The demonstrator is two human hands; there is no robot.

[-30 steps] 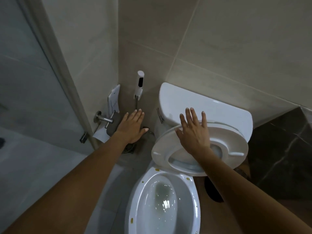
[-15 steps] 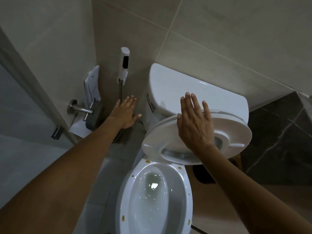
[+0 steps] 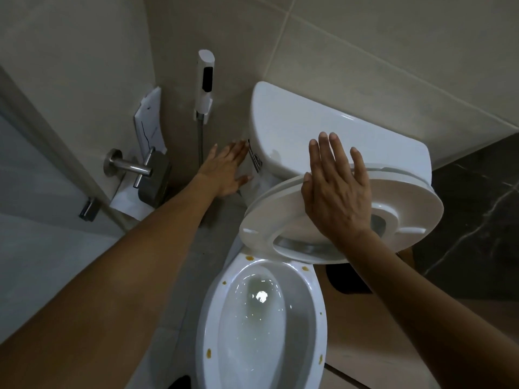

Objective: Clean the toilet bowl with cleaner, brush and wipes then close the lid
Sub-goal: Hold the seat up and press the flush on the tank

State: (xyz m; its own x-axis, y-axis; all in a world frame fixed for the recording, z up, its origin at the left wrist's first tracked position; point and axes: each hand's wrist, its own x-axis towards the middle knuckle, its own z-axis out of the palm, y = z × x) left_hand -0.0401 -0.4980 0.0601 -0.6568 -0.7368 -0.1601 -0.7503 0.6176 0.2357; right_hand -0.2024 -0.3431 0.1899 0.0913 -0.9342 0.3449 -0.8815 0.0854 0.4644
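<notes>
Both hands were open, fingers straight. Reaching out to the side of the tank, the left hand (image 3: pixel 224 169) had its fingertips at the metal flush lever (image 3: pixel 254 160); whether they actually pressed it could not be told. With its palm laid flat, the right hand (image 3: pixel 337 189) rested on the raised seat and lid (image 3: pixel 407 209), fingers spread and pointing up toward the white tank (image 3: pixel 323 130). Seat and lid stood tilted, leaning back toward the tank but not flat against it.

Below them the toilet bowl (image 3: pixel 213 327) lay uncovered, white, with water in the bottom catching a bright glint of light. Several small yellow-brown spots (image 3: pixel 249 258) dotted its rim, near the hinge end and further along both sides.

On the tiled wall beside the tank a white bidet sprayer (image 3: pixel 205 77) hung in its holder, its hose dropping down behind the left hand. Further left, a metal paper holder (image 3: pixel 129 165) stuck out from the wall with a roll of toilet paper (image 3: pixel 127 199) hanging from it, and a white packet (image 3: pixel 148 119) stood above it against the wall. A dark object (image 3: pixel 348 282) lay on the floor to the right of the bowl, too shadowed to identify.
</notes>
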